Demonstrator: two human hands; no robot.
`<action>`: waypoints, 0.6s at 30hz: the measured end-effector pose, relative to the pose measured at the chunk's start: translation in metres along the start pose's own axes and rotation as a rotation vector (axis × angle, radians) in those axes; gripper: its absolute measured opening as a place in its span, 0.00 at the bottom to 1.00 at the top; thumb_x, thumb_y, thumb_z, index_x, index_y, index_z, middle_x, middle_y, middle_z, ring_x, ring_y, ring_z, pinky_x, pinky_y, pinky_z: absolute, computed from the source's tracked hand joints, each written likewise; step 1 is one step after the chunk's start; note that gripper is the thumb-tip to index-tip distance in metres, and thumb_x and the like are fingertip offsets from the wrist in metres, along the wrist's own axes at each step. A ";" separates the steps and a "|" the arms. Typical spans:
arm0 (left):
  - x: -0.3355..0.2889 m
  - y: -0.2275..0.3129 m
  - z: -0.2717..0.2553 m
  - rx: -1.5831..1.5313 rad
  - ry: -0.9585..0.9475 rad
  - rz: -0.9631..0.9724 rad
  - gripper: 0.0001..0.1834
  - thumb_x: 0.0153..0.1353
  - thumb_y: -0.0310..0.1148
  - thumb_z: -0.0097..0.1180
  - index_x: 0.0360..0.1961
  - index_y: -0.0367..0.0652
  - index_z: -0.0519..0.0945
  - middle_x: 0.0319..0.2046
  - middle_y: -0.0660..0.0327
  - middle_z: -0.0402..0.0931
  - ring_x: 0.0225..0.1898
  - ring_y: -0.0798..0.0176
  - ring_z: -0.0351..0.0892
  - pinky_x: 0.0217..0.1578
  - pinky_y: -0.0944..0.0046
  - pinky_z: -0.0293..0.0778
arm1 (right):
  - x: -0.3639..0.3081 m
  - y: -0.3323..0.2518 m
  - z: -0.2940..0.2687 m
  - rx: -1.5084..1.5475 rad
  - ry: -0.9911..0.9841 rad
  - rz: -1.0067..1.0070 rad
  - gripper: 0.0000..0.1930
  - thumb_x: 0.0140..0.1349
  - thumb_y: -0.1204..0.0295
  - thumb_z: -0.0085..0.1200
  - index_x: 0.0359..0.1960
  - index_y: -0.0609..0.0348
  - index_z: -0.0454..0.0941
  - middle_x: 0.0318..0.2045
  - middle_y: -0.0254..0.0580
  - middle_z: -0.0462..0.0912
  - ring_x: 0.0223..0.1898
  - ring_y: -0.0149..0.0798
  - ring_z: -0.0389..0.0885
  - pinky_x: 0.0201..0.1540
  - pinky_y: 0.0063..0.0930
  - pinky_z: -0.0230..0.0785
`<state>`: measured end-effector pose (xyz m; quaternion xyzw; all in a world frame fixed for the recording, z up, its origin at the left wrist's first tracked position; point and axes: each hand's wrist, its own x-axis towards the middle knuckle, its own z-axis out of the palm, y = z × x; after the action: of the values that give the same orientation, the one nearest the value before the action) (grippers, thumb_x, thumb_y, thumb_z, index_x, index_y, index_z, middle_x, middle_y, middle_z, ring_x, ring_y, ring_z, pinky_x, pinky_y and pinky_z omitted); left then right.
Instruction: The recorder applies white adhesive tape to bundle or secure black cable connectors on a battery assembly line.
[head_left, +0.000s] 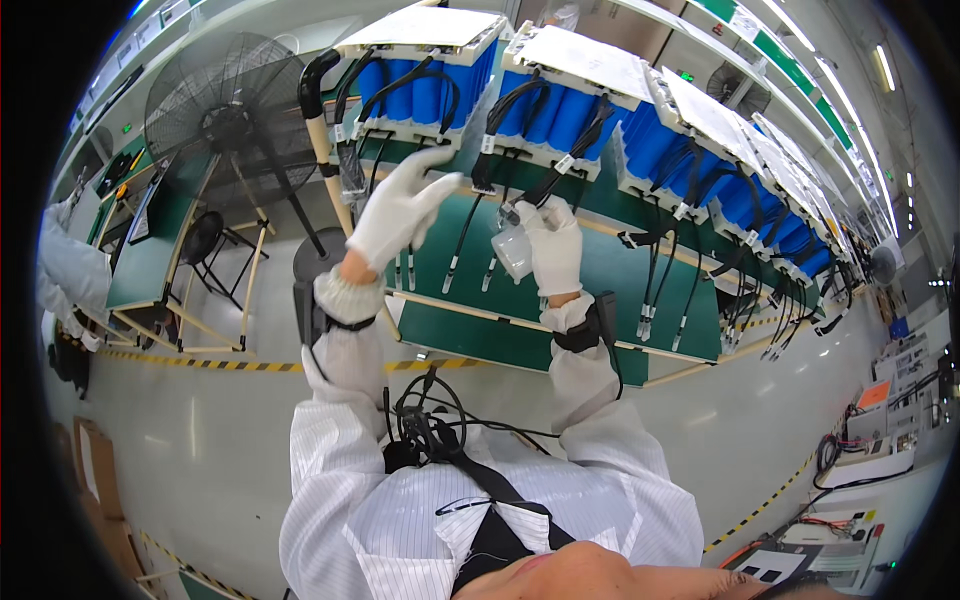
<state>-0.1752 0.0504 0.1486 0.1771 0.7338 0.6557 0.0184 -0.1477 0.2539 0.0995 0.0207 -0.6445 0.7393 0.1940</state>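
Note:
My left hand (396, 212), in a white glove, is held up with its fingers stretched out and apart, holding nothing. It is just below the leftmost battery pack (412, 95), whose blue cylindrical cells sit under a white top. My right hand (556, 245), also gloved, is closed on a small clear plastic bag (513, 250); the bag's contents are too small to tell. Above it stands a second battery pack (548, 110). Black cable bundles (515, 105) hang from its front, close to my right fingers.
The packs stand in a row on a green workbench (450, 335); further packs (690, 160) continue rightward with dangling leads. At left are a large black fan (226, 125), another green table (150, 260) and a stool (205, 240). Yellow-black tape (220, 366) marks the floor.

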 end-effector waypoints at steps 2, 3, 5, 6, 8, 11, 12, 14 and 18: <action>0.025 -0.007 0.015 0.109 -0.024 0.108 0.23 0.58 0.42 0.59 0.49 0.35 0.74 0.21 0.64 0.70 0.18 0.73 0.65 0.19 0.72 0.63 | 0.003 0.009 0.001 0.019 0.014 -0.002 0.05 0.60 0.72 0.56 0.34 0.60 0.78 0.24 0.31 0.79 0.24 0.22 0.73 0.26 0.18 0.66; 0.036 -0.007 0.021 0.125 -0.051 0.176 0.23 0.57 0.41 0.60 0.48 0.35 0.75 0.23 0.63 0.70 0.22 0.71 0.66 0.23 0.71 0.64 | 0.006 0.010 0.001 0.026 0.021 -0.015 0.05 0.60 0.72 0.56 0.34 0.60 0.78 0.24 0.31 0.79 0.23 0.22 0.73 0.26 0.18 0.66; 0.043 -0.011 0.020 0.228 -0.090 0.301 0.16 0.59 0.39 0.60 0.39 0.35 0.78 0.24 0.63 0.69 0.26 0.71 0.65 0.27 0.71 0.63 | 0.006 0.012 0.002 0.050 0.024 -0.022 0.06 0.60 0.72 0.57 0.35 0.60 0.79 0.25 0.31 0.80 0.24 0.22 0.74 0.26 0.17 0.66; 0.045 -0.005 0.021 0.273 -0.084 0.344 0.14 0.59 0.38 0.59 0.37 0.37 0.79 0.23 0.66 0.68 0.25 0.74 0.65 0.26 0.72 0.62 | 0.007 0.012 0.000 0.043 0.038 -0.023 0.06 0.60 0.71 0.56 0.35 0.61 0.79 0.25 0.31 0.80 0.24 0.22 0.74 0.26 0.17 0.66; 0.036 0.011 0.021 0.216 -0.103 0.307 0.12 0.61 0.37 0.58 0.33 0.38 0.78 0.20 0.69 0.66 0.22 0.76 0.63 0.23 0.74 0.60 | 0.006 0.010 -0.003 0.031 0.035 -0.015 0.07 0.60 0.71 0.56 0.35 0.61 0.79 0.25 0.31 0.80 0.24 0.22 0.74 0.26 0.17 0.66; 0.028 0.034 0.022 0.242 -0.169 0.257 0.12 0.61 0.38 0.57 0.31 0.38 0.78 0.19 0.70 0.65 0.22 0.76 0.62 0.22 0.74 0.59 | 0.004 0.004 0.001 -0.051 -0.026 -0.010 0.08 0.61 0.70 0.55 0.34 0.63 0.79 0.25 0.33 0.80 0.24 0.23 0.74 0.27 0.19 0.66; 0.033 0.032 0.024 0.276 -0.221 0.283 0.13 0.62 0.38 0.56 0.31 0.36 0.77 0.19 0.65 0.64 0.21 0.72 0.63 0.23 0.70 0.61 | 0.007 0.005 0.000 -0.116 -0.049 -0.027 0.09 0.62 0.70 0.54 0.33 0.64 0.79 0.24 0.34 0.80 0.24 0.24 0.74 0.27 0.20 0.67; 0.039 0.027 0.030 0.386 -0.230 0.488 0.14 0.61 0.38 0.57 0.31 0.35 0.76 0.20 0.61 0.65 0.22 0.66 0.65 0.25 0.67 0.64 | 0.008 0.008 -0.002 -0.246 -0.072 -0.113 0.10 0.63 0.69 0.53 0.32 0.65 0.79 0.24 0.36 0.81 0.24 0.26 0.75 0.27 0.21 0.67; 0.039 0.037 0.032 0.507 -0.230 0.506 0.14 0.60 0.37 0.57 0.31 0.34 0.74 0.24 0.52 0.70 0.27 0.56 0.69 0.31 0.63 0.68 | 0.002 0.005 -0.009 -0.232 -0.034 -0.168 0.11 0.63 0.67 0.52 0.31 0.63 0.80 0.24 0.38 0.82 0.24 0.28 0.76 0.28 0.23 0.68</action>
<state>-0.1954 0.0948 0.1876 0.4243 0.7990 0.4126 -0.1063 -0.1492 0.2629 0.0934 0.0645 -0.7247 0.6406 0.2455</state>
